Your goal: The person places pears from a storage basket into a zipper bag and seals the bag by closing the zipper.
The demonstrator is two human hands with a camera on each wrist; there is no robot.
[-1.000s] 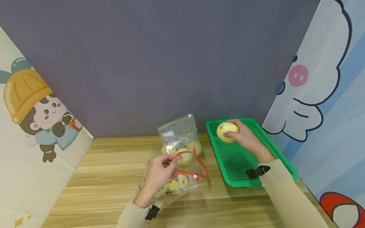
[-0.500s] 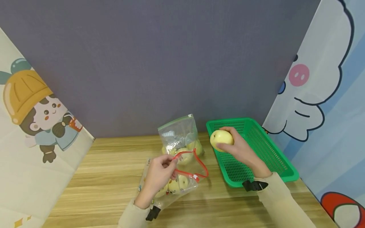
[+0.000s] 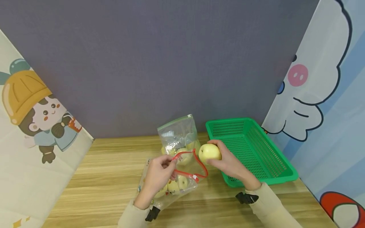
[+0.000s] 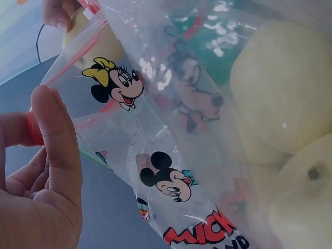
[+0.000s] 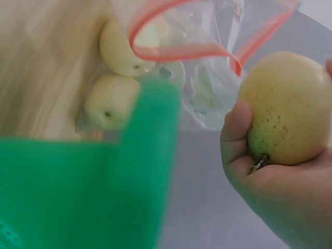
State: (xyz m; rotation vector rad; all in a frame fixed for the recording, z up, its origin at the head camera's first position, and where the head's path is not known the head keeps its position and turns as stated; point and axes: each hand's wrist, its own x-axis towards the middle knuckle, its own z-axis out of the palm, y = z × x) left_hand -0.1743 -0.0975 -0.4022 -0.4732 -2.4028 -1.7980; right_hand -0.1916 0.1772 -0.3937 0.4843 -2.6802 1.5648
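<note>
My left hand [image 3: 159, 172] pinches the red zip rim of a clear zip bag [image 4: 171, 135], whose mouth gapes toward the right. Cartoon mice are printed on this bag, and several pale yellow pears [image 4: 282, 83] lie inside. In my right hand [image 3: 229, 163] I grip another yellow pear [image 3: 209, 152], just right of the red rim. Its stem and brown speckles show in the right wrist view. Right behind the bag stands a second clear zip bag [image 3: 174, 131] with a green zip edge and more pears in it.
A green slotted plastic basket [image 3: 249, 152] stands on the wooden table [image 3: 108, 177] to the right, with no fruit visible in it. A grey panel [image 3: 171, 63] rises behind the table. Cartoon-printed sheets flank both sides.
My right hand has carried the pear left and nearer, from over the green basket to beside the red-rimmed bag mouth. My left hand and both bags have stayed in place.
</note>
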